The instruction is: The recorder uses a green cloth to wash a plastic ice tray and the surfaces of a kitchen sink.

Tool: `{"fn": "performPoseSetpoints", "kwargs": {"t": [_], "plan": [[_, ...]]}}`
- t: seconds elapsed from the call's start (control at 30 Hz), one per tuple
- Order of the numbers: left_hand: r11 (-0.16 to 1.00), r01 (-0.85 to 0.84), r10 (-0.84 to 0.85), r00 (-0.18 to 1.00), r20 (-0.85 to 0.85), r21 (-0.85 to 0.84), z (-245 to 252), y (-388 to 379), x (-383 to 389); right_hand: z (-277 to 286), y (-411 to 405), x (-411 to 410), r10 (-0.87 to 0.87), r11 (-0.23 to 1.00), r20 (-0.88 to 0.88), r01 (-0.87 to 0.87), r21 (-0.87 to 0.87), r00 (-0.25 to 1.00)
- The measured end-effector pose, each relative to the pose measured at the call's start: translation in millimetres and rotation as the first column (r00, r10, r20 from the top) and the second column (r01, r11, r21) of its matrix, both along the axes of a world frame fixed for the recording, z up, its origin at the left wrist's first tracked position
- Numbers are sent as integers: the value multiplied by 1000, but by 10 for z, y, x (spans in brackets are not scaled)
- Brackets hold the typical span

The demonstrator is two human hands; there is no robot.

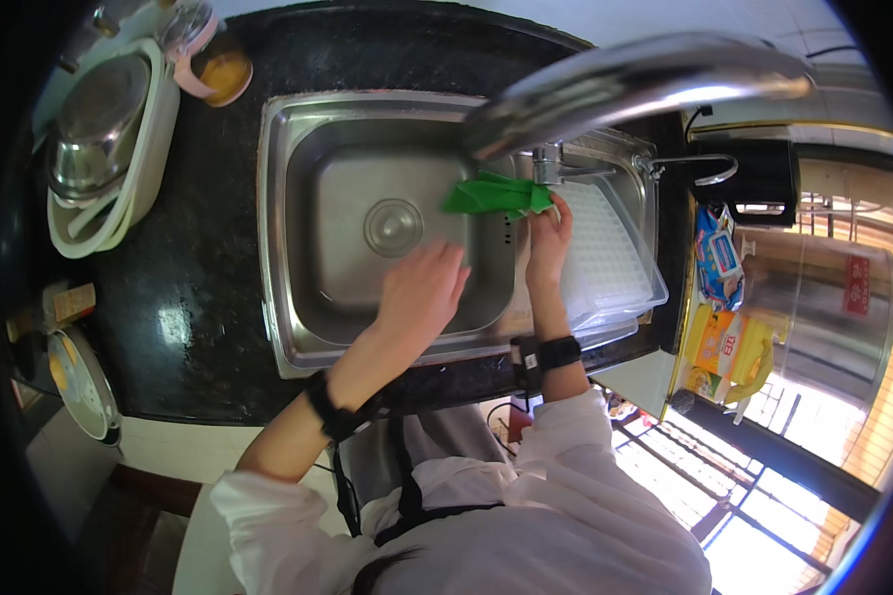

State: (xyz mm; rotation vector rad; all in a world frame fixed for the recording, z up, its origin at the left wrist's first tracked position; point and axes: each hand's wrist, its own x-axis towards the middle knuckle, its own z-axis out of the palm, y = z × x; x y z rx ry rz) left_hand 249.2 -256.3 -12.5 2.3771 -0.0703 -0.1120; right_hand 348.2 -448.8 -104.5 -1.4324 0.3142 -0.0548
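A green cloth (495, 195) droops over the right rim of the stainless steel sink (309, 163), below the chrome faucet (547, 167). My right hand (551, 238) grips its right end between thumb and fingers. My left hand (424, 286) hangs over the basin, blurred by motion and apart from the cloth. Nothing shows in it, and its fingers lie close together, partly hidden by the back of the hand. The round drain strainer (393, 227) sits in the basin floor just beyond my left fingers.
Translucent plastic trays (610, 253) lie right of the basin. The thick chrome spout (640, 89) arches above. On the dark countertop (201, 297) stand a tub (160, 141) holding a metal pot (104, 119), plus a glass jug (227, 78). A yellow jug (748, 349) and wipes pack (718, 256) sit right.
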Motion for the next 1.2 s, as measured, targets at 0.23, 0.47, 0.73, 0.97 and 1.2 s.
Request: {"fn": "performPoseSetpoints", "kwargs": {"t": [0.23, 0.47, 0.73, 0.97, 1.2], "plan": [[950, -248, 234, 968, -94, -190, -566, -680, 911, -10, -320, 593, -37, 915, -348, 172, 364, 937], [974, -212, 192, 957, -216, -76, -1090, -962, 1268, -146, -466, 1036, 87, 911, -399, 89, 402, 913], [881, -290, 252, 957, -147, -373, -1134, -716, 1522, -128, -338, 1307, 64, 694, -253, -225, -684, 965], [795, -328, 187, 933, -309, -510, -1097, -740, 1542, -135, -431, 1281, 233, 877, -548, -417, -240, 804], [854, -256, 110, 940, -324, -453, -1059, -681, 1643, -70, -399, 1331, 142, 898, -389, -284, -336, 910]]}}
